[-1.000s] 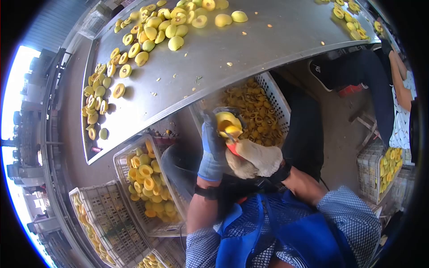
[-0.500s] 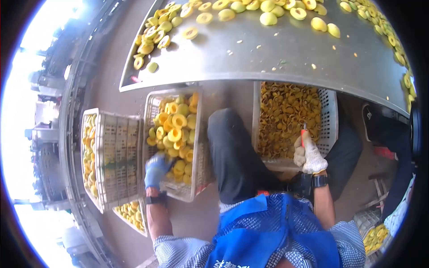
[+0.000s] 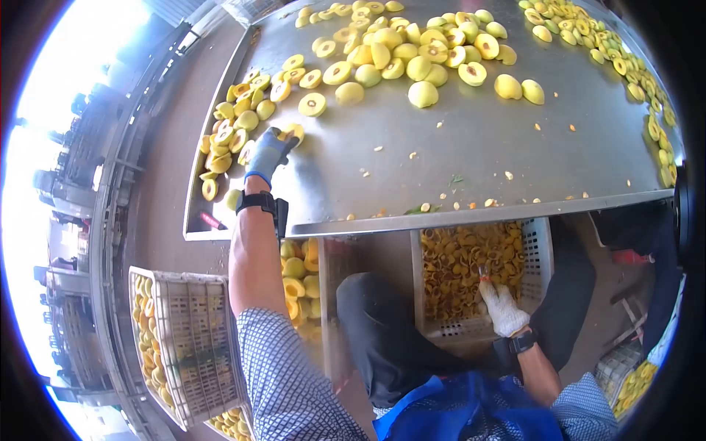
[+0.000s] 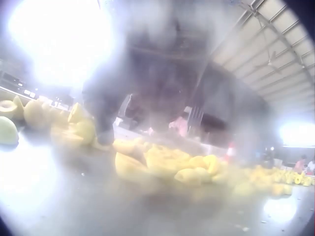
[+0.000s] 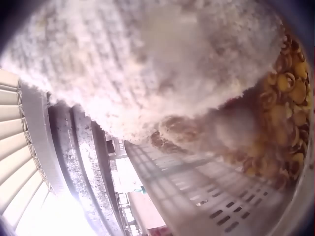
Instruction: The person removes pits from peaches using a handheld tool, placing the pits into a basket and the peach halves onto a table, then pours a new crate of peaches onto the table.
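Note:
My left hand [image 3: 268, 156], in a blue-grey glove, reaches over the metal table [image 3: 353, 184] and pinches a yellow peach half [image 3: 294, 133] between curled fingers and thumb. Other cut peach halves [image 3: 239, 117] lie just left of it, some showing brown centres. The left wrist view is hazy, with the hand a dark blur there. Low over a crate [image 3: 538, 253] of brownish-yellow peach scraps [image 3: 460, 268], my right hand [image 3: 504, 309] in a white knitted glove grips a small red-handled tool [image 3: 483, 275] with a metal tip. In the right wrist view the glove hides most of the tool.
A heap of peach halves [image 3: 401, 55] covers the table's far part, and a long row [image 3: 625, 66] runs down its right side. Below the table edge stands a crate of hollowed peach halves [image 3: 298, 287]. A stacked crate [image 3: 202, 338] is farther left. My knee [image 3: 371, 323] sits between crates.
My left hand has gone from holding fruit at the tool, to the crate of hollowed halves, then up onto the table. The right hand has moved away rightward, over the scraps crate, keeping its tool.

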Tool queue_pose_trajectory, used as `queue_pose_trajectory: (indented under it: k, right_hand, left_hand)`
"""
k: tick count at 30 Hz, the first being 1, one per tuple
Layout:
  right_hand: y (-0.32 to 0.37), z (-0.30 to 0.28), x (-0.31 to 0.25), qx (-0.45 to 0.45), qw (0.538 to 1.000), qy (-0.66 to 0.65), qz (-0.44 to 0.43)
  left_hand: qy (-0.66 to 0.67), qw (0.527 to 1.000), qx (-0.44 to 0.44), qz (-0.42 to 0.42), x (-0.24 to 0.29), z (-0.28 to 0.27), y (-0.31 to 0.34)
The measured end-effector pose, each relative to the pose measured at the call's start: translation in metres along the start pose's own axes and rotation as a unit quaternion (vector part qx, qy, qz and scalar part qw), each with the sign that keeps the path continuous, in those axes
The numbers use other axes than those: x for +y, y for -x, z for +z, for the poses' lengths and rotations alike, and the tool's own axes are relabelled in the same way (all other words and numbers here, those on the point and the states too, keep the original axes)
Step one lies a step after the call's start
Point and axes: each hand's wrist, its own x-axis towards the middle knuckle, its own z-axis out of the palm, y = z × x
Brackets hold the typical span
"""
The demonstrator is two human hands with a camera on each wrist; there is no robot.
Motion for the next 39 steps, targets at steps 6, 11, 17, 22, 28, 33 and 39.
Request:
queue_pose_trajectory:
  k: [6, 11, 17, 22, 28, 33, 39]
  right_hand:
    - [0.029, -0.015, -0.067, -0.111, 0.976, -0.178, 0.05]
    - [0.045, 0.003, -0.134, -0.123, 0.969, -0.137, -0.162]
    - [0.073, 0.005, -0.172, -0.031, 0.957, -0.015, -0.289]
    - [0.088, 0.004, -0.154, 0.013, 0.959, 0.021, -0.283]
    - [0.085, 0.006, -0.14, 0.056, 0.961, 0.012, -0.27]
    - [0.073, 0.005, -0.136, 0.044, 0.966, 0.024, -0.255]
    - [0.066, 0.006, -0.139, 0.019, 0.963, 0.015, -0.269]
  left_hand:
    - [0.166, 0.985, -0.031, 0.039, 0.038, 0.001, 0.061]
    - [0.316, 0.942, -0.055, 0.098, 0.106, -0.027, 0.208]
    - [0.545, 0.822, -0.095, 0.135, 0.146, 0.02, 0.327]
    - [0.536, 0.827, -0.068, 0.154, 0.157, 0.062, 0.345]
    - [0.611, 0.791, -0.009, 0.047, 0.176, 0.078, 0.355]
    - [0.567, 0.821, -0.023, 0.067, 0.172, 0.09, 0.352]
    - [0.594, 0.803, -0.007, 0.042, 0.17, 0.106, 0.349]
